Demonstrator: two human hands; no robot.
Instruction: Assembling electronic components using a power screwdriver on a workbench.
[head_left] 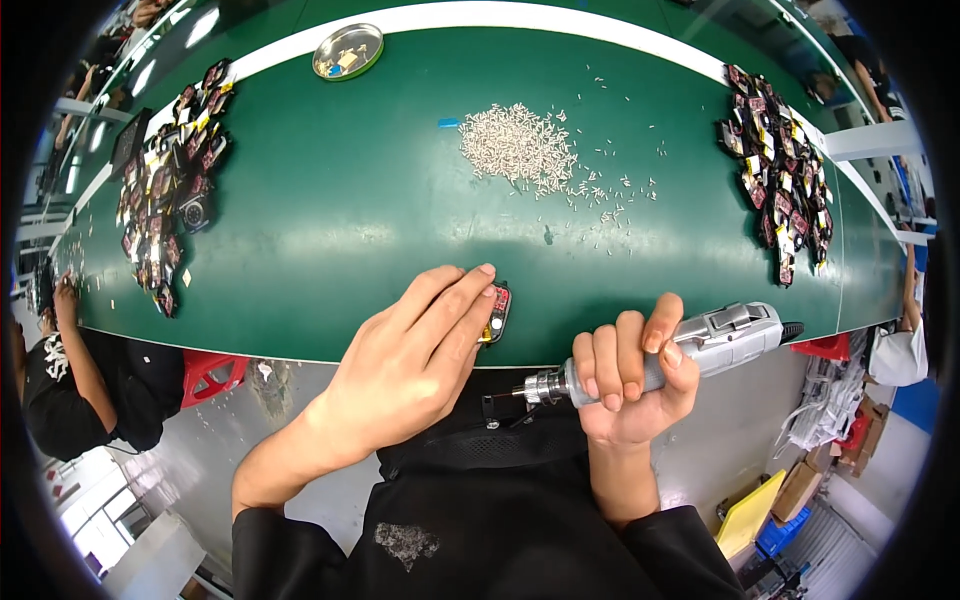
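At the table's near edge, my left hand [420,350] is laid over a small black electronic device [497,318] and holds it against the green top. A red circuit board and a bit of yellow show in the device's open case; my fingers cover its left part, and the thumb is hidden. My right hand [640,375] is wrapped around a grey electric screwdriver [715,340], held tilted in front of the table edge. Its metal chuck and thin bit point left, below the device and apart from it.
A pile of small silvery screws [515,145] lies mid-table, with loose ones scattered to its right. Beside it is a blue strip [448,123]. Similar devices are heaped at the left [165,190] and right [775,165]. A round metal dish [348,68] sits far left. Another person [95,375] is at left.
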